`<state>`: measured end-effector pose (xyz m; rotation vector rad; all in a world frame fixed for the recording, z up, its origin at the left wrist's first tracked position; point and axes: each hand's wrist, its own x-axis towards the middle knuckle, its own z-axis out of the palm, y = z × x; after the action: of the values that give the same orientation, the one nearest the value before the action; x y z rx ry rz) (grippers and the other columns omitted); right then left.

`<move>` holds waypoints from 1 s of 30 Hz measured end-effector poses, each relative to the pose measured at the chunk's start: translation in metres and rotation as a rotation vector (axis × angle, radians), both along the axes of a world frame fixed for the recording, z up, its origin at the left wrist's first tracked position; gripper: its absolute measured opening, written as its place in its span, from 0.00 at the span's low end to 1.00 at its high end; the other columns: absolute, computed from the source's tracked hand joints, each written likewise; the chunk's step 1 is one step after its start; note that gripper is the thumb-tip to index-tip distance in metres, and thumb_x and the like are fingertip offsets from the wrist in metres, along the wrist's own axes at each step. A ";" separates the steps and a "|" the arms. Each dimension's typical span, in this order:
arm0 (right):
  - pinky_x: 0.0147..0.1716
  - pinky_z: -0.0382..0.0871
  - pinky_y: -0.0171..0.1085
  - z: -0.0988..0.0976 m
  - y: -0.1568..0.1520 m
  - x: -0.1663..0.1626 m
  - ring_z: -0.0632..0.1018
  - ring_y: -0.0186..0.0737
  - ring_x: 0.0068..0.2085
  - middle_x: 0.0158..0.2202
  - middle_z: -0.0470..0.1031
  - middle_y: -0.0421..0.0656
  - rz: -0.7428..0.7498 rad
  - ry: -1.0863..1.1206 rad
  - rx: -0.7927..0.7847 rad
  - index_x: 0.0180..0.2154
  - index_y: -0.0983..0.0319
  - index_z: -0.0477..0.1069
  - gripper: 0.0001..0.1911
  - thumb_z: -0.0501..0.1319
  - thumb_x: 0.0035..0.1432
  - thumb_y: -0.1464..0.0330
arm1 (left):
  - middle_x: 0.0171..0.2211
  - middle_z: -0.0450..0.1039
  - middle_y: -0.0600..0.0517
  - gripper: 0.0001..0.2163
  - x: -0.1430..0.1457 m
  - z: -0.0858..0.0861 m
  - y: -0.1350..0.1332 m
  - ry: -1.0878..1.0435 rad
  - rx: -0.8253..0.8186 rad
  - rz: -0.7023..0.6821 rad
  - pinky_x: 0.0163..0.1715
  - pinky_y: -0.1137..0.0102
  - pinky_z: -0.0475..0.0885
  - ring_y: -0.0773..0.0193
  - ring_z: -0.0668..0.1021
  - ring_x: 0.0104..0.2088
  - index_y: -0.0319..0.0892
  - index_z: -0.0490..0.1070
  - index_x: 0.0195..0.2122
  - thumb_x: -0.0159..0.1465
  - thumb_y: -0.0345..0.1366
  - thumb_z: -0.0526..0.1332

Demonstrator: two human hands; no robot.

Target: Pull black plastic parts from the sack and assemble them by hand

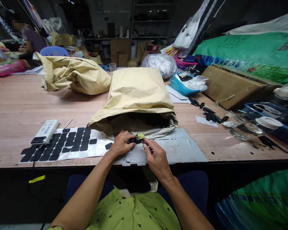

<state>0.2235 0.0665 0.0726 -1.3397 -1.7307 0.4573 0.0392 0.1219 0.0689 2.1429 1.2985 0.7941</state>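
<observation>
Black part (133, 140), yellow-capped, is gripped by the fingers of your left hand (121, 144) and right hand (156, 156) before the sack (136, 95).

Left hand (121, 144) and right hand (156, 158) bare, arms uncovered. Below the hands: lime-green garment (134, 210), creased fabric, small dark specks printed across it.

A cluttered workshop: sacks (136, 95), cartons (228, 86), storage shelves (153, 19).

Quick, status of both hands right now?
Left hand: closed on a small black plastic part.
Right hand: pinching the same part, by its yellow-green round cap.
</observation>
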 end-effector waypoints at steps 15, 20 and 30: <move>0.47 0.73 0.39 -0.003 -0.004 0.001 0.78 0.41 0.46 0.44 0.77 0.47 0.004 -0.063 0.104 0.55 0.59 0.71 0.18 0.52 0.67 0.68 | 0.33 0.75 0.51 0.10 0.000 -0.001 0.002 -0.046 -0.030 0.009 0.41 0.68 0.68 0.60 0.73 0.38 0.44 0.81 0.41 0.58 0.31 0.66; 0.47 0.73 0.40 0.002 -0.003 0.005 0.78 0.41 0.46 0.44 0.77 0.48 -0.041 -0.051 0.100 0.54 0.59 0.72 0.18 0.52 0.67 0.67 | 0.33 0.75 0.51 0.09 0.000 0.001 0.001 -0.031 -0.032 0.013 0.41 0.67 0.68 0.60 0.73 0.38 0.45 0.81 0.40 0.58 0.31 0.66; 0.46 0.72 0.40 -0.003 0.022 0.029 0.78 0.42 0.46 0.46 0.78 0.47 -0.198 -0.163 0.105 0.52 0.59 0.74 0.18 0.53 0.64 0.68 | 0.33 0.75 0.51 0.08 0.002 0.001 0.000 0.012 0.010 0.042 0.40 0.67 0.68 0.60 0.73 0.38 0.43 0.80 0.38 0.57 0.31 0.67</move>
<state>0.2529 0.0884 0.0701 -1.4875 -1.7060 0.1473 0.0407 0.1219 0.0694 2.1378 1.3523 0.8070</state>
